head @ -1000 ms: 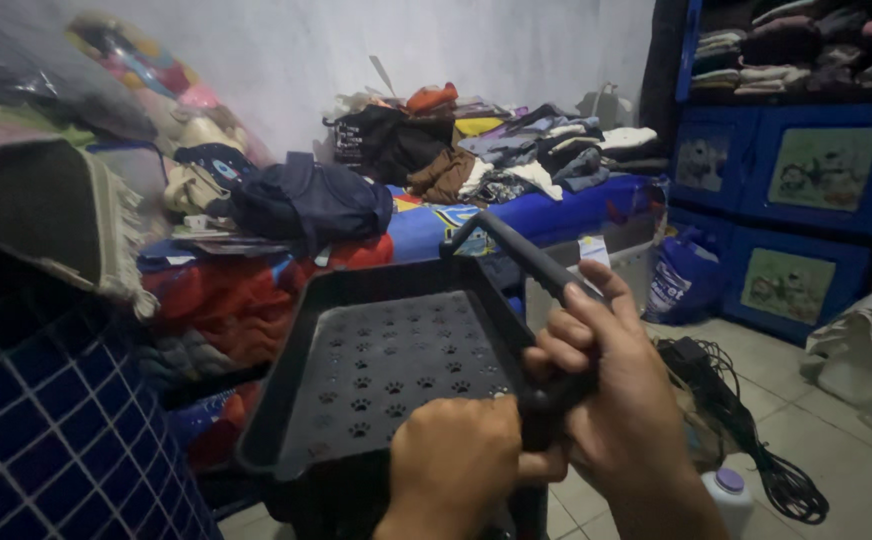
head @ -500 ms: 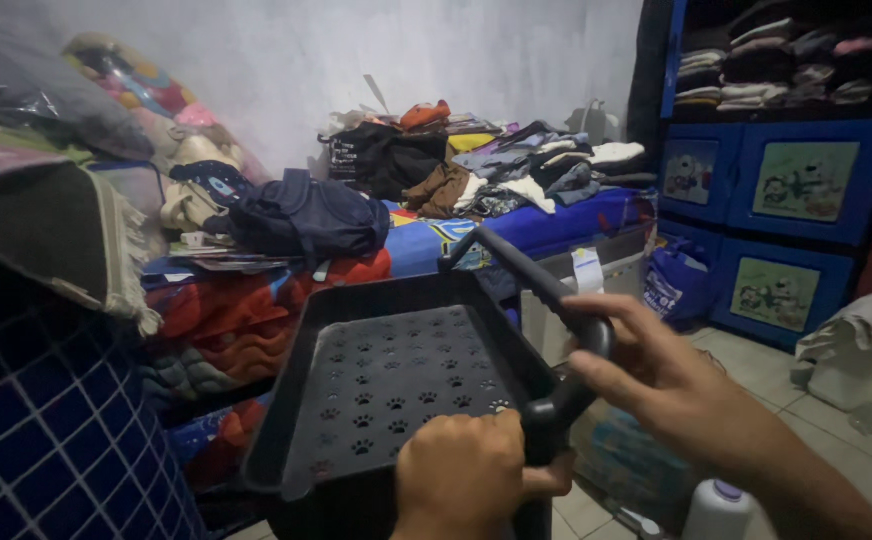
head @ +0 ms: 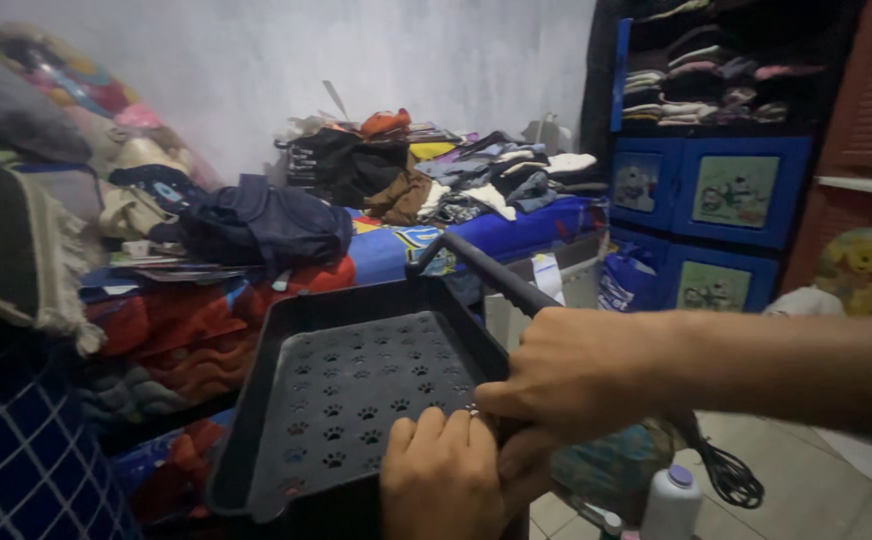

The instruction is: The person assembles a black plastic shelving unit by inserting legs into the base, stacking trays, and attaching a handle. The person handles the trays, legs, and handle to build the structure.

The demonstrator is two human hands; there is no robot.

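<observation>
A black plastic tray (head: 286, 340) with paw-shaped holes in its floor sits in front of me, tilted a little, with a dark bar handle (head: 481, 268) rising at its far right corner. My left hand (head: 441, 485) grips the tray's near right corner from below. My right hand (head: 576, 375) reaches in from the right and closes over the same corner and the lower end of the handle. The two hands touch each other there.
A bed (head: 516, 228) behind the tray is piled with clothes and dark bags (head: 266, 225). Blue cabinets (head: 716, 205) stand at the right with folded clothes above. A white bottle (head: 674, 500) and a black cable (head: 726, 475) lie on the tiled floor. Blue checked fabric (head: 16, 460) hangs at left.
My right hand has slid down from the handle to the tray's corner and my arm now comes in level from the right. The view has shifted slightly left.
</observation>
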